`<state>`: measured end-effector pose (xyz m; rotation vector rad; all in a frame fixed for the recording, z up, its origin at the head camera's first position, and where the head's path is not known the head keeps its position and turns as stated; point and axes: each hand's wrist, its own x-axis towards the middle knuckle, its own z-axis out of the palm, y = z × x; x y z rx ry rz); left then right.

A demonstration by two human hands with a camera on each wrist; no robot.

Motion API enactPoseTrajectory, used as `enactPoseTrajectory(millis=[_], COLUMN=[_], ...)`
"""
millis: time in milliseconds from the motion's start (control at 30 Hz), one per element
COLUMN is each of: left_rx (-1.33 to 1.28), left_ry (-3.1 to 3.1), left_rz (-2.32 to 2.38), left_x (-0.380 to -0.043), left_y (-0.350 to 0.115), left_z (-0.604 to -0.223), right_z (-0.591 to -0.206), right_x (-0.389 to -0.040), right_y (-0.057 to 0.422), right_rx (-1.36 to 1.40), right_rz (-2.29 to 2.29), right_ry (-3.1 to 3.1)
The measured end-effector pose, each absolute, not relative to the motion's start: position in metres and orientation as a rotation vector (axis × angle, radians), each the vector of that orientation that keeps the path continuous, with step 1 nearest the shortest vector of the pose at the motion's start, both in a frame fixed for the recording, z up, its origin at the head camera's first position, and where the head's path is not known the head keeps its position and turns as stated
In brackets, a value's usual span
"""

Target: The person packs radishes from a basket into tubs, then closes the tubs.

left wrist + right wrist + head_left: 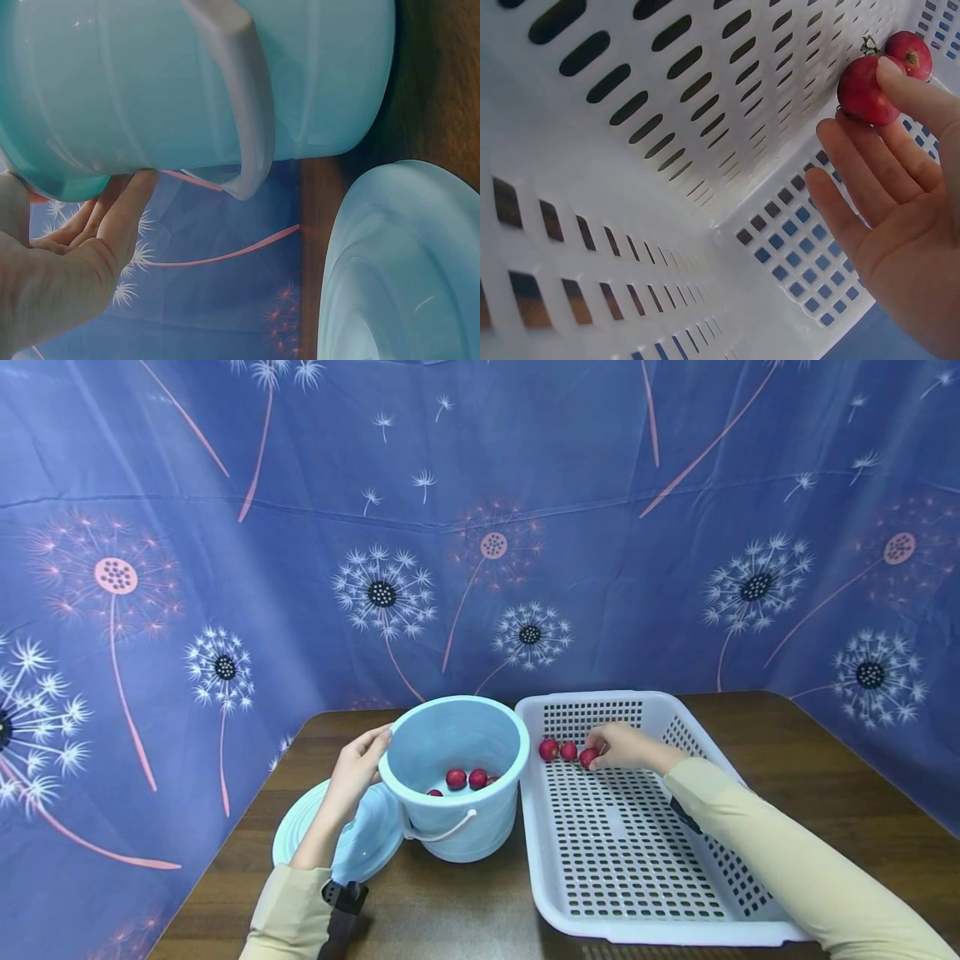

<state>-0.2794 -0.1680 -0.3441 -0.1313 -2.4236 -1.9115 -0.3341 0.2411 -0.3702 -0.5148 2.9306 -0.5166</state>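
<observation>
A light blue bucket (pixel 468 835) with a white handle (pixel 442 833) stands upright on the table. My left hand (pixel 360 768) grips its rim at the left side, thumb over the edge and fingers against the outer wall (pixel 82 232). Several red radishes (pixel 456 778) lie on the bucket's bottom. Inside the white basket (pixel 615 927), my right hand (pixel 622 747) pinches a radish (pixel 866 90) between thumb and fingertips, close to the basket floor. Two other radishes lie in a row to its left, one of them a radish (pixel 549 749) near the basket's left wall.
A round light blue lid (pixel 371 839) lies on the brown wooden table (pixel 450 910), left of the bucket and partly behind my left forearm. The perforated basket stands right next to the bucket. A blue dandelion-patterned cloth (pixel 600 568) hangs behind the table.
</observation>
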Motion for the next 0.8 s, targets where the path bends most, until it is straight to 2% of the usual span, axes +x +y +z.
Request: enactPoseTrajectory(millis=[633,800], left_rx=[-0.159,-0.157], left_ry=[-2.415,-2.42], left_rz=[-1.922,-1.929], left_x=[-0.28,-0.28], left_y=[-0.169,-0.171], left_z=[-0.345,-0.344], right_z=[-0.358,-0.348], right_x=[-0.336,-0.335], right_y=[0.244,0.244], right_rx=[-0.48,-0.587], right_rz=[-0.525,-0.57], right_ry=[2.954,2.963])
